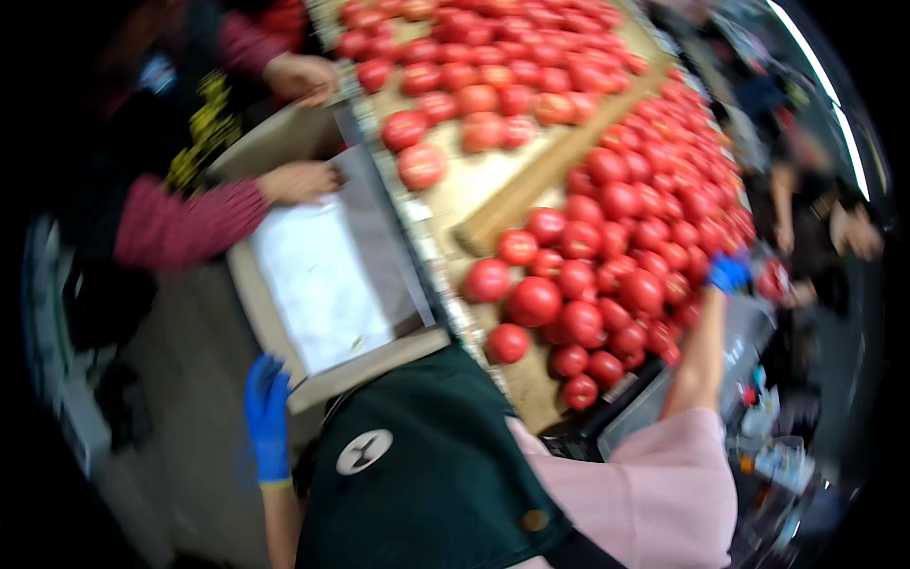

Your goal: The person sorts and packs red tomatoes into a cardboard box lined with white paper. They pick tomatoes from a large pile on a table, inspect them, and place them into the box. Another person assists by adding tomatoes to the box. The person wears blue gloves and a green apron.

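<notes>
My left hand (269, 405), in a blue glove, is at the near left corner of a shallow cardboard box (419, 340). Whether its fingers grip the box wall or only rest beside it is unclear. A white paper sheet (320, 284) lines the box. My right hand (729, 270), also gloved in blue, is stretched out to the right, at the edge of a heap of red tomatoes (640, 291). Blur hides its fingers and anything in them.
Another person's two bare hands (302, 183) are at the box's left and far sides. A wooden bar (554, 160) divides the tomatoes on the table (473, 167). A black device (576, 437) sits at the near table edge. More people (803, 199) stand at right.
</notes>
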`<state>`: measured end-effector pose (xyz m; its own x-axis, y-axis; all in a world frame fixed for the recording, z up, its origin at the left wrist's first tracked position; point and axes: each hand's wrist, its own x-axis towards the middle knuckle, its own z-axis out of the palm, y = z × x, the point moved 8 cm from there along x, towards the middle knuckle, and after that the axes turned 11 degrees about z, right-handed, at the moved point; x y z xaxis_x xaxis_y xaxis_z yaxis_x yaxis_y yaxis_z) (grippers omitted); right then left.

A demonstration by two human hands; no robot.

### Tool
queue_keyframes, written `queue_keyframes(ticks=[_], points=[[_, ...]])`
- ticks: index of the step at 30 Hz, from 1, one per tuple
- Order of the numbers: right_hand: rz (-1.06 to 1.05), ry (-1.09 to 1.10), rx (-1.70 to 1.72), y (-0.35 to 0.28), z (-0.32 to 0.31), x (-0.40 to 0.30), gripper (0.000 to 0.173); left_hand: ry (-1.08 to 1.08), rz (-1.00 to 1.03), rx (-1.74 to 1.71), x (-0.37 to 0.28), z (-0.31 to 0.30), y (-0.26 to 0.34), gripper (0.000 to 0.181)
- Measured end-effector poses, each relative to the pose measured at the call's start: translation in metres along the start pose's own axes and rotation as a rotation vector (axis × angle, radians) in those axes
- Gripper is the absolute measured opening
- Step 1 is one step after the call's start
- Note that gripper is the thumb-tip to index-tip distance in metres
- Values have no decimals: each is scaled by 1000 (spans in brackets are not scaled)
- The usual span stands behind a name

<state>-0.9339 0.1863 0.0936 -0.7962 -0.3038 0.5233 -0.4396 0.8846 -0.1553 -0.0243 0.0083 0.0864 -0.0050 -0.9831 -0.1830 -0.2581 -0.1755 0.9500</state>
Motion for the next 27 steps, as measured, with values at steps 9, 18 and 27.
queue_keyframes(ticks=[9, 18, 27], points=[[-538, -538, 833, -333, -121, -180, 31, 84, 67, 107, -1, -41, -23, 38], [-969, -1176, 945, -474, -184, -422, 27, 230, 13, 111, -22, -85, -37, 36], [-1602, -1235, 573, -458, -198, -526, 21, 240, -36, 37, -28, -82, -40, 39]])
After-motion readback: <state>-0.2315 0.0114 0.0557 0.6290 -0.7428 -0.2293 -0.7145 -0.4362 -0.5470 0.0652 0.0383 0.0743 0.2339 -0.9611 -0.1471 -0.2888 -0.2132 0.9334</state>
